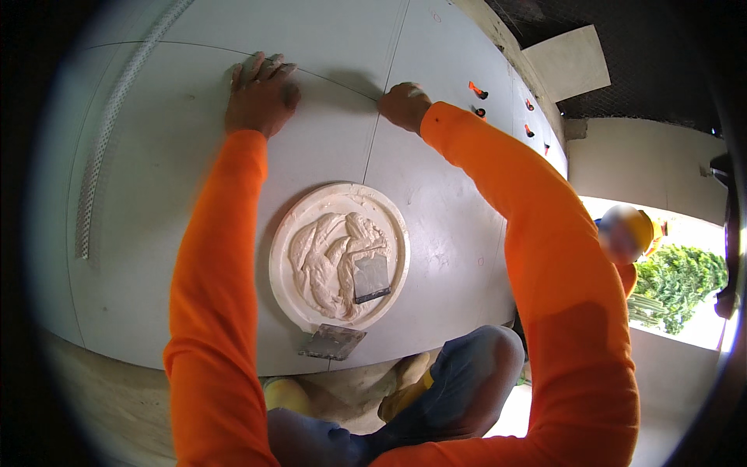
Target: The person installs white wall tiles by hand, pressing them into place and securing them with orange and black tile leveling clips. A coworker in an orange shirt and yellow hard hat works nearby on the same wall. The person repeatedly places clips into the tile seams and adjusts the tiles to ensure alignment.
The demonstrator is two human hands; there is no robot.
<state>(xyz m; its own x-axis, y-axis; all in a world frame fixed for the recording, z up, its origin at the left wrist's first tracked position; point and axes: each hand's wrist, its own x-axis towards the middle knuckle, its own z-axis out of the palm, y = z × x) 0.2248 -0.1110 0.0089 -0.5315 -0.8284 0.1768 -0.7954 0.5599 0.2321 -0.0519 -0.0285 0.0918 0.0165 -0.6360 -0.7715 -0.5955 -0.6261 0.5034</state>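
My left hand [261, 97] reaches forward on the large light-grey tiled surface [210, 179]. Its fingers, smeared with pale paste, are stretched out beside a thin dark joint line, with nothing seen in them. Farther right, my right hand [405, 106] is closed where two joint lines meet. Its fingertips are hidden, so whatever they may pinch does not show. Nearer to me lies a round whitish tray [282, 268] of creamy paste [315, 253]. A flat metal spreader blade [371, 278] rests in the paste. Another paste-smeared blade [332, 342] lies at the tray's near rim.
A white perforated strip [97, 148] runs along the left. Several orange-and-black clips [478, 90] stand at the far right. A loose pale panel [572, 62] lies on dark mesh beyond. My bent knee [482, 366] is at the near edge. Another person in a yellow helmet [642, 231] is at right.
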